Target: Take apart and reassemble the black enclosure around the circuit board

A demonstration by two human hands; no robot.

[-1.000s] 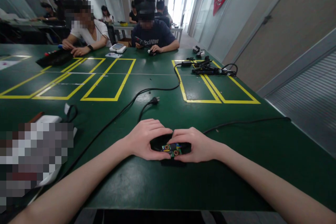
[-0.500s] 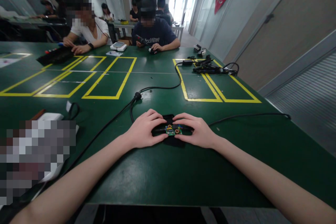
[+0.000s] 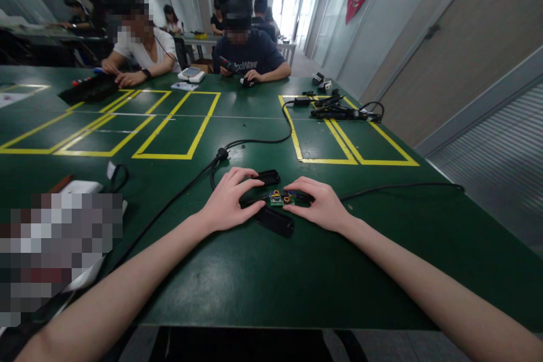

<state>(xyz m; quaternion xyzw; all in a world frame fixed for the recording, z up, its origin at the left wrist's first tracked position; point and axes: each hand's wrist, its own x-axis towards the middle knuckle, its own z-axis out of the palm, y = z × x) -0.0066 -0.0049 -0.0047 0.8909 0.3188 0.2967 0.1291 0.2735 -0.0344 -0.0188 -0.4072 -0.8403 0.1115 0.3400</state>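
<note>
A small green circuit board [image 3: 277, 199] with copper-wound ring coils lies between my hands, with black cable running off both ends. My right hand [image 3: 320, 203] grips the board's right end, thumb at the near edge and fingers at the far edge. My left hand [image 3: 231, 201] curves around the cable at the left end, thumb and fingers apart. Its fingertips are by a black casing half [image 3: 268, 177] beyond the board, its thumb by the other casing half [image 3: 276, 222] on the near side. Contact of the left fingertips with the casing is unclear.
A black cable with a plug [image 3: 222, 154] crosses the green table [image 3: 263, 288]. Yellow tape rectangles [image 3: 167, 156] mark its far part. Bundled black cables [image 3: 339, 108] lie at the back right. Two people work across the table, one with a black tray [image 3: 89, 89]. Blurred items sit at left.
The two casing halves have come apart from around the board, one away from me and one toward me. My left hand has shifted slightly left; the board has risen slightly in view.
</note>
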